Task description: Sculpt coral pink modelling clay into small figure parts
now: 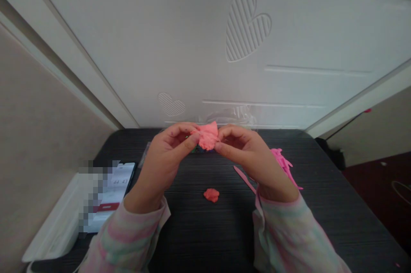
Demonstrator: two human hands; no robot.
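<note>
A piece of coral-pink modelling clay (pixel 208 136) is held up above the table between both hands. Its upper part looks smooth and pointed, its lower part crumpled. My left hand (pixel 167 153) pinches its left side between thumb and fingers. On the other side, my right hand (pixel 247 148) grips the right edge the same way. Below them, a smaller lump of coral clay (pixel 211 195) lies on the dark table. A pink plastic modelling knife (pixel 244 178) rests beside my right wrist, partly covered by it.
Bright pink plastic pieces (pixel 282 163) lie right of my right forearm. A phone (pixel 112 196) and a white container (pixel 54 221) are at the left. Clear plastic packaging (pixel 231 116) stands at the back, against a white panel (pixel 160 41) with embossed hearts. The dark table (pixel 192 238) has a ribbed surface.
</note>
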